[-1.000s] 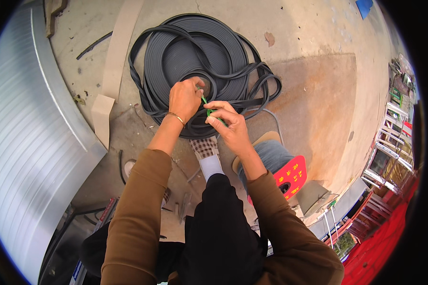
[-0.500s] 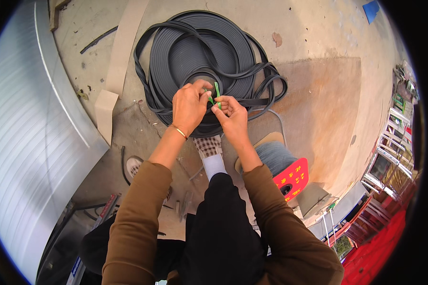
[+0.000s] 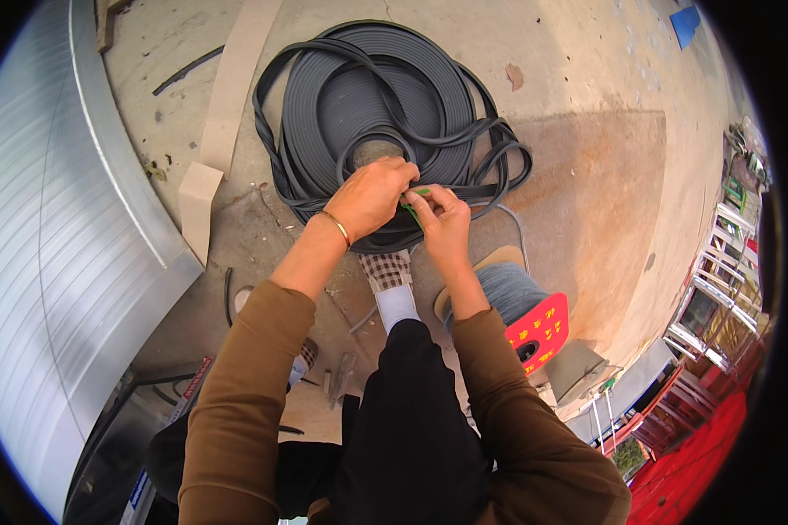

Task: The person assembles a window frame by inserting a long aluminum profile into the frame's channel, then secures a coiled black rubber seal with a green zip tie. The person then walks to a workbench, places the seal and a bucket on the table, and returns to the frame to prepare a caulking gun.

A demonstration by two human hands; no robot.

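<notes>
A large coil of black rubber strip (image 3: 453, 98) lies on the floor in front of me, with loose loops at its sides. Above its near edge, my left hand (image 3: 368, 201) is closed, its back turned up and its fingertips mostly hidden, at one end of a thin green strip (image 3: 415, 215). My right hand (image 3: 445, 226) pinches the same strip between thumb and fingers, close beside the left. A gold-coloured bracelet (image 3: 334, 226) circles my left wrist. My checked shoe (image 3: 385, 269) is at the coil's near edge.
A spool of grey line (image 3: 503, 289) with a red end disc (image 3: 543, 328) stands right of my foot. Ribbed metal sheeting (image 3: 39, 236) fills the left side. Long beige board (image 3: 236, 87) lies beyond it. White metal frames (image 3: 718, 289) and a red surface (image 3: 696, 464) are far right.
My left hand has turned over to the right, hiding its fingertips. The green strip's upright end has tipped down toward my right hand, which has shifted slightly right and nearer.
</notes>
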